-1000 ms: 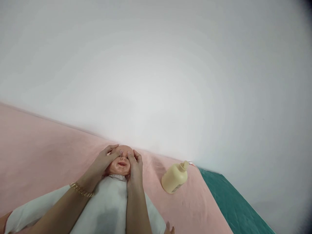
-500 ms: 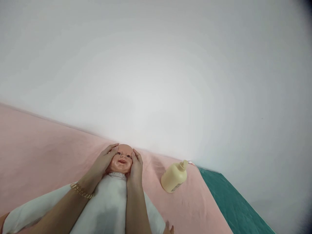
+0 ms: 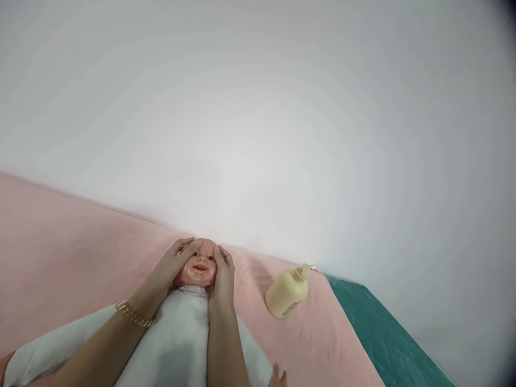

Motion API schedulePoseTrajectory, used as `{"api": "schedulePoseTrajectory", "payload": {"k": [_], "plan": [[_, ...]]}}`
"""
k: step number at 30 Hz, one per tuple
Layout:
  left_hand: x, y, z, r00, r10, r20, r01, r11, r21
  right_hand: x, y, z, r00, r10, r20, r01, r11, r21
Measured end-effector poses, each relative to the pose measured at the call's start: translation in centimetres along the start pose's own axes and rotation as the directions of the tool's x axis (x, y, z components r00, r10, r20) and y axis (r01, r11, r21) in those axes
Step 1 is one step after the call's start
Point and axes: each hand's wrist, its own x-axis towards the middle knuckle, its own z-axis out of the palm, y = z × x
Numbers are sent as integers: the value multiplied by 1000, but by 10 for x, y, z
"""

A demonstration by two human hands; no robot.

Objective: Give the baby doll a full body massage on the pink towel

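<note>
It looks like a plain room, maybe for baby care practice: a doll (image 3: 177,333) on pink cloth (image 3: 80,231), by a white wall (image 3: 250,118).

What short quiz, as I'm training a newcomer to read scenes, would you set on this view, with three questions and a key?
1. True or false: the left hand and the right hand both touch the doll's head.
2. Multiple choice: which arm wears the gold bracelet? A) right; B) left; C) both.
3. Fill in the colour: the yellow pump bottle rests on the ____ sheet.

Key: 1. True; 2. B; 3. pink
</note>
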Motion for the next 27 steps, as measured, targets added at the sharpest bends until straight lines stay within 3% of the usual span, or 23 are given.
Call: {"api": "schedulePoseTrajectory", "payload": {"k": [6, 20, 27], "plan": [[-4, 6, -1, 999, -38, 0, 38, 996, 82, -4, -3, 2, 999, 32, -21, -32, 999, -13], [7, -6, -4, 1000, -8, 3, 8, 999, 46, 2, 1, 1, 997, 16, -81, -20, 999, -50], [11, -10, -6, 1000, 15, 6, -15, 1000, 4, 8, 7, -4, 997, 32, -65, -29, 999, 46]]}}
